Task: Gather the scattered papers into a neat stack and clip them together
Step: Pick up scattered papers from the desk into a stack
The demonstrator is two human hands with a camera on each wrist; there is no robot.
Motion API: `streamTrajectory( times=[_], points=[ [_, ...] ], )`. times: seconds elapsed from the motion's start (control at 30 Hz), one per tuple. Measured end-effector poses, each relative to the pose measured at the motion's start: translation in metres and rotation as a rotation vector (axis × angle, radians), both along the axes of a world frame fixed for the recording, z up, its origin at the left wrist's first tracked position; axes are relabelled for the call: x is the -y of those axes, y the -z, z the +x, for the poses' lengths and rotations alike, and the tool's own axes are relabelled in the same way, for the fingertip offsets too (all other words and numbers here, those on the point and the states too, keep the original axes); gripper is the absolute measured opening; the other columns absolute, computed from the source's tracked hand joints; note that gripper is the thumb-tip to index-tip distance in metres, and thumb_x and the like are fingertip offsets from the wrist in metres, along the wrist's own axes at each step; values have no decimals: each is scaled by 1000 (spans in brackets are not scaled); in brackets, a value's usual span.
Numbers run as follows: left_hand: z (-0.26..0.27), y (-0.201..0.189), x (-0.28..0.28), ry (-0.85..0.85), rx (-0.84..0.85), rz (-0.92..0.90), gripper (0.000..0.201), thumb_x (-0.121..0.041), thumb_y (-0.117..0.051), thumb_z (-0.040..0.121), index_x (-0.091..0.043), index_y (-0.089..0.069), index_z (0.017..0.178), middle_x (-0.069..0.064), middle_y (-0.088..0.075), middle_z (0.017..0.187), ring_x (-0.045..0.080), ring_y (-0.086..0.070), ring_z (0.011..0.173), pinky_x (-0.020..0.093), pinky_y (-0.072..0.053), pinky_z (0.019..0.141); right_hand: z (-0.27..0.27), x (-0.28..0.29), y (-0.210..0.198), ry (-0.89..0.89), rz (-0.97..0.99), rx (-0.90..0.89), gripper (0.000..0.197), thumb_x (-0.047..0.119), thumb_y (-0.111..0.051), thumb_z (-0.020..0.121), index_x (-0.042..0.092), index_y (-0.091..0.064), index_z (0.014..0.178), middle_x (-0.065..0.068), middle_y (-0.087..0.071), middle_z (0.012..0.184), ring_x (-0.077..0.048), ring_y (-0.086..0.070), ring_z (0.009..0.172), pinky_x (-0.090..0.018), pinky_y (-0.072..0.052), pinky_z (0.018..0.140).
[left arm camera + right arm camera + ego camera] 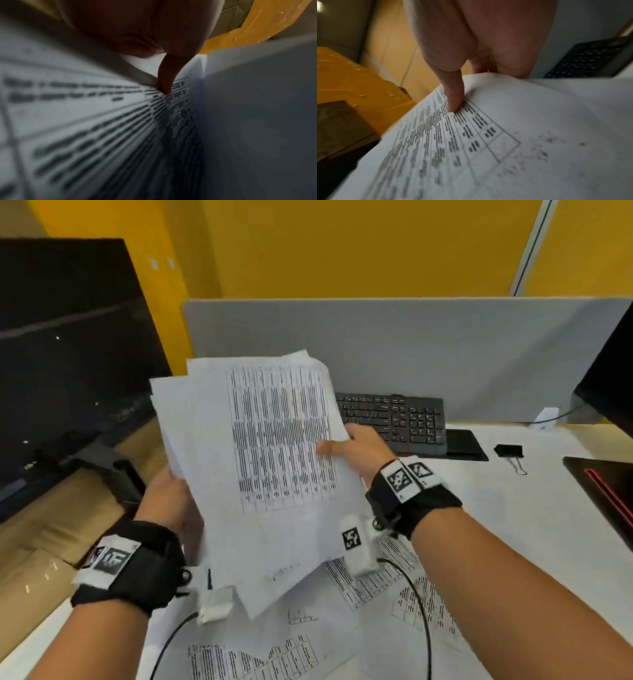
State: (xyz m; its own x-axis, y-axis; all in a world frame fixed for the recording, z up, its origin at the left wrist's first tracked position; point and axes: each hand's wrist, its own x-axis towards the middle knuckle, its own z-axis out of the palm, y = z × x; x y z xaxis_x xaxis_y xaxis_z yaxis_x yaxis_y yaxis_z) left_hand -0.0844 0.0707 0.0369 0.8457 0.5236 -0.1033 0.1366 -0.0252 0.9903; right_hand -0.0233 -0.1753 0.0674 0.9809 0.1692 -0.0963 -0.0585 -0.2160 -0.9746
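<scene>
A loose, uneven bundle of printed papers (260, 446) is held up above the desk, its sheets fanned at the top. My left hand (168, 501) grips the bundle's left edge; in the left wrist view its thumb (165, 81) presses on a printed sheet (85, 121). On the right edge, my right hand (356, 446) pinches the papers, thumb (453, 97) on top of the table print (471, 135) and fingers behind. More printed sheets (376, 628) lie scattered on the white desk (513, 542) below. A black binder clip (509, 451) rests on the desk at the right.
A black keyboard (394, 419) lies behind the papers against a grey partition (411, 344). A dark monitor (68, 354) stands at the left, another screen (609, 385) at the far right. A dark laptop (606, 491) sits at the right edge. Wrist cables (421, 611) trail over the sheets.
</scene>
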Motion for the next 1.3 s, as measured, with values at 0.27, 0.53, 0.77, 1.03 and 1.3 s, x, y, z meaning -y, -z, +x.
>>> streamTrajectory(
  times=[0.27,0.53,0.77,1.03,1.3],
  points=[
    [-19,3,2,275,92,-185,54,-63,-57,78,-22,-61,114,-5,-74,100,13,-70,93,34,-51,83,-4,-20,16,60,-78,-4,40,12,-69,83,13,-44,114,-2,-59,107,-18,-58,92,-25,-45,64],
    [-32,7,-18,189,60,17,36,-36,-71,79,-26,-62,112,-1,-68,113,24,-61,107,45,-45,94,-2,-56,26,77,-67,37,45,12,-71,81,12,-45,118,3,-54,100,-17,-56,91,-21,-43,62],
    [-45,5,-59,-208,80,355,29,-5,-59,87,-9,-61,115,10,-62,102,28,-58,95,41,-45,87,-9,-71,45,-14,-603,-202,60,48,-63,83,7,-46,123,-9,-50,135,-30,-52,121,-28,-39,90],
    [-58,0,-69,-265,111,386,29,-8,-59,87,-9,-59,116,5,-59,103,25,-56,95,40,-43,87,-13,-123,84,-5,-912,-181,67,33,-65,85,9,-29,136,-19,-39,134,-35,-44,122,-44,-44,94],
    [-54,1,-68,-323,116,331,34,-9,-57,89,-9,-55,123,6,-57,110,23,-52,99,40,-39,90,-2,-108,93,80,-693,-283,56,18,-59,85,2,-32,131,-23,-43,133,-37,-48,120,-46,-45,99]
  ],
)
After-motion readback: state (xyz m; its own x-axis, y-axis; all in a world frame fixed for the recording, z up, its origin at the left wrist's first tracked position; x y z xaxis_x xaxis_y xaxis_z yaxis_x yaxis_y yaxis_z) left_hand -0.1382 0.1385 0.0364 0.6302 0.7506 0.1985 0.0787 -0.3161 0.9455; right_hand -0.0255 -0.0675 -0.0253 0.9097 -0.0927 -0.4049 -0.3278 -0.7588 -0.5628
